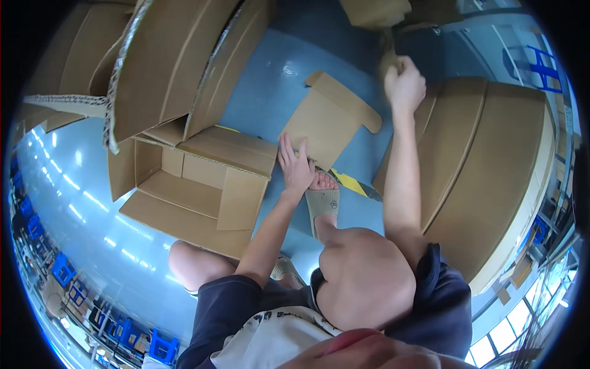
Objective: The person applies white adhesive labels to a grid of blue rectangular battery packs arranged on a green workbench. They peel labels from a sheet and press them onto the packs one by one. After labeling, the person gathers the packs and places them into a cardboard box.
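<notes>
My left hand rests at the near edge of a flat die-cut cardboard piece, its fingers spread and pressing lightly on it. This piece lies on the blue floor and has rounded tabs at its corners. Farther off to the right, my right hand is closed on a narrow brown cardboard piece, which is blurred. Just beyond it, another tan cardboard shape shows at the top edge; I cannot tell whether the two are joined.
An open cardboard box stands left of my left hand, with larger cartons behind it. A big carton flanks my right arm. Yellow-black floor tape runs near my sandalled foot. Blue stools stand far off.
</notes>
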`<state>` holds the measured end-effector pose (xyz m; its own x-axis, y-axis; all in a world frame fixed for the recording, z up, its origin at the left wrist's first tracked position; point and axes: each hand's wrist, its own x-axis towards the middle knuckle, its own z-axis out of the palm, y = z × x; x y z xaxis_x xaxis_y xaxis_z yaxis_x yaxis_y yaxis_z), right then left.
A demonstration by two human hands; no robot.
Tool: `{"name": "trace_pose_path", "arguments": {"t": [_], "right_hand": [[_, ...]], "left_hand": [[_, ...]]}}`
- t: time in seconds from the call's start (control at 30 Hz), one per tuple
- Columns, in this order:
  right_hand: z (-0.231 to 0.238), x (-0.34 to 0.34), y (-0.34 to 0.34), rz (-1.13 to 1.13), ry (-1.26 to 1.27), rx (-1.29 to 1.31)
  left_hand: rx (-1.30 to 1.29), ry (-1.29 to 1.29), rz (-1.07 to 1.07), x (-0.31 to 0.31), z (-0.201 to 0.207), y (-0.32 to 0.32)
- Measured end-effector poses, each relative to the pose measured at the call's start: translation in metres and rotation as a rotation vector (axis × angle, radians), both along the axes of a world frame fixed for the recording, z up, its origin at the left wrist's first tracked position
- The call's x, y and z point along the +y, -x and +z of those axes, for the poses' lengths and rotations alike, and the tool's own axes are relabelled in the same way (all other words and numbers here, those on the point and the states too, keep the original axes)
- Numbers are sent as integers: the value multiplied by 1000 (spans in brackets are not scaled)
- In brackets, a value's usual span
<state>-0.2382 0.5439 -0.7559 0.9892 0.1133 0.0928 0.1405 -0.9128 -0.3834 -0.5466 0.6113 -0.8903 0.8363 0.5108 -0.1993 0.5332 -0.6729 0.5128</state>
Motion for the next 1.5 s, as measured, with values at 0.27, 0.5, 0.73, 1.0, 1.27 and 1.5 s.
{"name": "trace_pose_path", "arguments": {"t": [0.27,0.5,0.73,1.0,1.27,1.5], "right_hand": [[18,-5,89,276,324,361],[-48,-3,134,457,275,216],[-71,6,179,524,209,79],[-26,-50,237,441,-294,346],[-4,-97,263,168,-821,442],[33,-133,277,40,-541,538]], "left_hand": [[-733,47,85,44,139,-143],[-596,29,-120,67,122,-208],[-536,214,233,67,0,-199],[-546,157,369,69,-7,-184],[-648,577,622,80,-40,-175],[-803,1198,948,43,-71,-183]]}}
